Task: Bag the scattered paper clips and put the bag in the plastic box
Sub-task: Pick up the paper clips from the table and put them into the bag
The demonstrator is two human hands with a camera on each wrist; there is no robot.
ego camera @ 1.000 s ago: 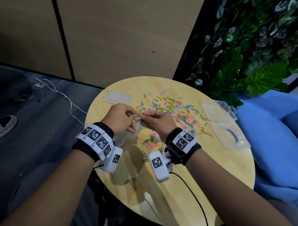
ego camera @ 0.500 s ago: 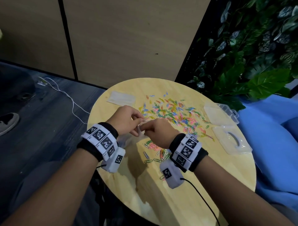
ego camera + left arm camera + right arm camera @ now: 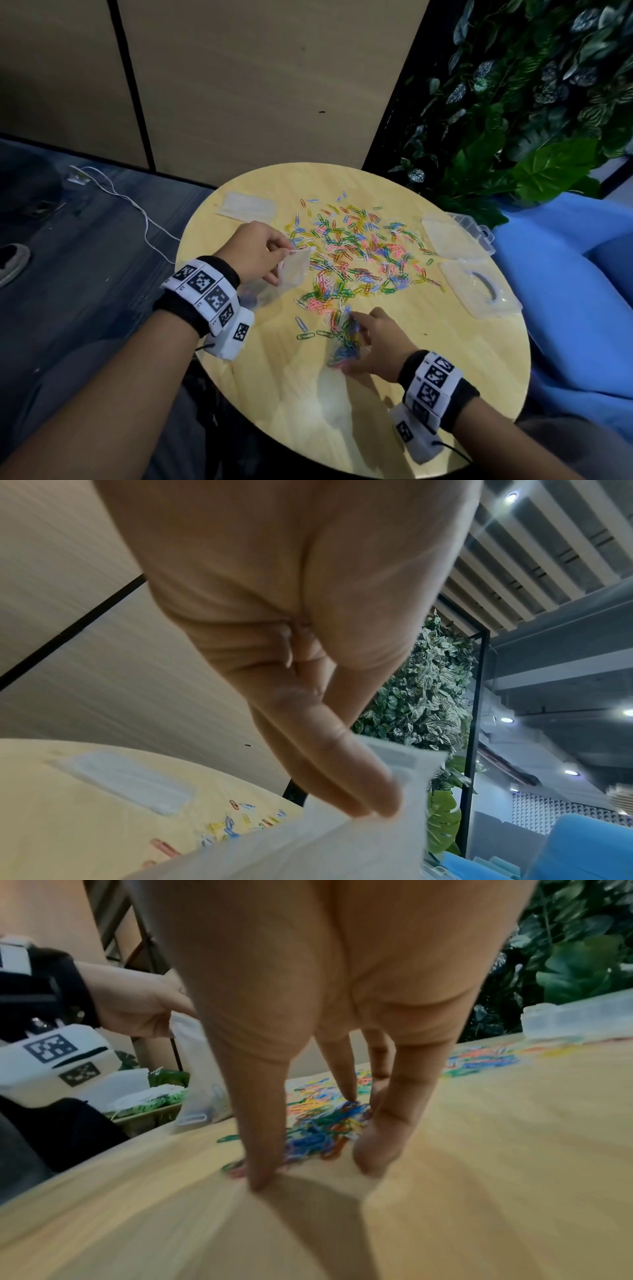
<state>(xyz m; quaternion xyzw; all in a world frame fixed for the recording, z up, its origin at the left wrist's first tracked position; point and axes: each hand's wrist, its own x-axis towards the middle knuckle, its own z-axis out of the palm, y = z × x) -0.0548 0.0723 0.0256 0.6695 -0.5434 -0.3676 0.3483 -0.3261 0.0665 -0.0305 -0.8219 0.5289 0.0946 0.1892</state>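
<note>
Round wooden table (image 3: 428, 394). Left hand (image 3: 255, 251), at 9 o'clock, pinches a small clear bag (image 3: 295, 269) above the tabletop. Right hand (image 3: 375, 342), at 6 o'clock, cups a bunch of coloured paper clips (image 3: 344, 337). Loose clips (image 3: 356, 246) spread across the centre. An open plastic box (image 3: 457, 236) with its lid (image 3: 479, 289) lies at 3 o'clock; spare bags (image 3: 247, 206) at 11 o'clock.

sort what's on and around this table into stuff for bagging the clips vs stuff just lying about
For the job:
small clear bag, pinched by left hand
paper clips, right hand gathering some
open plastic box

Lying about:
flat clear packet
white cable
plants
</note>
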